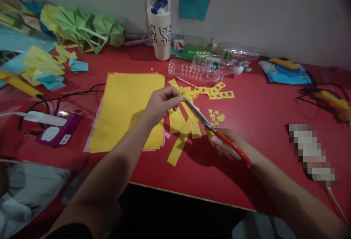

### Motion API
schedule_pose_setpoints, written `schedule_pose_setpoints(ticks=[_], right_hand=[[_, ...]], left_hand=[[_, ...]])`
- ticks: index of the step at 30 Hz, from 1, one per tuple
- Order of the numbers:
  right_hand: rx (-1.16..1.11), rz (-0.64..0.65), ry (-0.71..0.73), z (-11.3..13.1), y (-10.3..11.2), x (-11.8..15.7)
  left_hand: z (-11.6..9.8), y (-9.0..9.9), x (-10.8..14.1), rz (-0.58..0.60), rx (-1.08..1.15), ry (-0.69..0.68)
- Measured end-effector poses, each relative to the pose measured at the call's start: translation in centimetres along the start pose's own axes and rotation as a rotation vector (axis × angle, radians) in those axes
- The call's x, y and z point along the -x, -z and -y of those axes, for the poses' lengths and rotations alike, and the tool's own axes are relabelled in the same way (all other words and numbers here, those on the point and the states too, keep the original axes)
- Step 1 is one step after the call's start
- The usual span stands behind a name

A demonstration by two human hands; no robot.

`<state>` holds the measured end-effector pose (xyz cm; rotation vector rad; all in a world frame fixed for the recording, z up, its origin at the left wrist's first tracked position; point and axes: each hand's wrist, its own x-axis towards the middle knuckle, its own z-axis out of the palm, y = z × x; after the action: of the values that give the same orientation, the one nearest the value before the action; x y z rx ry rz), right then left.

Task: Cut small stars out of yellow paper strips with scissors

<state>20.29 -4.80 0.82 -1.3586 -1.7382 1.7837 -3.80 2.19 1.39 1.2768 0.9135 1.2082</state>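
My left hand (166, 103) is pinched at the tips of the scissors, over the strips; whatever small piece it holds is too small to make out. My right hand (226, 144) is wrapped round the red-handled scissors (196, 113), whose blades point up and left to my left fingertips. Below lie yellow paper strips (178, 149), some crossing. Strips with star-shaped holes (222, 95) are behind, and a small pile of yellow stars (216, 117) sits right of the blades. A stack of yellow sheets (126, 111) lies under and left of my left hand.
Clear plastic bottles (192, 70) and a white tumbler (161, 34) stand or lie at the back. Folded green paper (82, 29) is back left. A purple power box (61, 129) with cables is left. A blue packet (285, 74) and a blurred-out object (312, 151) are right.
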Motion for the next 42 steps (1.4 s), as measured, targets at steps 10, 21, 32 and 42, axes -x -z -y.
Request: schedule_pose_setpoints(ticks=[10, 21, 32, 42], right_hand=[[0.047, -0.002, -0.009, 0.0, 0.2, 0.0], [0.038, -0.016, -0.042, 0.0, 0.2, 0.0], [0.047, -0.017, -0.027, 0.3, 0.1, 0.0], [-0.018, 0.004, 0.034, -1.1, -0.2, -0.4]], left_hand=[[-0.3, 0.2, -0.1, 0.024, -0.017, 0.014], [-0.3, 0.2, 0.0, 0.015, -0.002, 0.027], [-0.1, 0.2, -0.1, 0.021, -0.036, 0.005], [-0.1, -0.5, 0.3, -0.04, -0.039, -0.043]])
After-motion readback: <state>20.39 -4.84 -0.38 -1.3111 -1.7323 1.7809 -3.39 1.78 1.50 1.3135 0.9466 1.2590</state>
